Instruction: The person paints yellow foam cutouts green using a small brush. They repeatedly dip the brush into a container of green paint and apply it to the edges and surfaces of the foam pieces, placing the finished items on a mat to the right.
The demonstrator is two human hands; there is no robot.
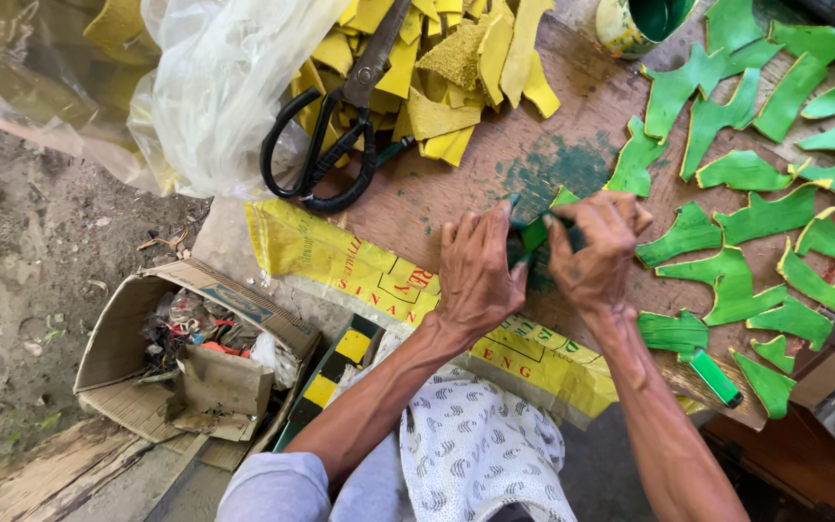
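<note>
item: small green flat cut piece (533, 232), leaf-like in outline, lying on the worn wooden counter (456, 184) between both hands, near its front edge.

left hand (475, 275): palm down, fingers spread flat and narrow at the tips, pressing the piece's left end onto the board, seemingly to keep it from sliding.

right hand (596, 246): curled over the right end, fingers closed on the piece and apparently a small dark tool; the tool itself is mostly hidden, so its kind cannot be told.

to the right: many green curved offcuts (746, 222) laid out singly and apart across the counter, likely so each stays separate. a green-handled marker-like stick (712, 377) lies near the front right corner.

at the back: a heap of yellow flat offcuts (446, 68), with large black-handled shears (340, 135) resting on it, blades shut, within reach. beside them a clear plastic bag (215, 87). a green-lined tin (645, 21) stands at the far edge.

surface: bare wood stained green where the hands work; a yellow printed woven sack (359, 266) hangs over the front edge.

surroundings: dirt floor (21, 251) at left, with an open cardboard box of scraps (195, 348). a patterned white cloth (475, 449) covers the lap.
</note>
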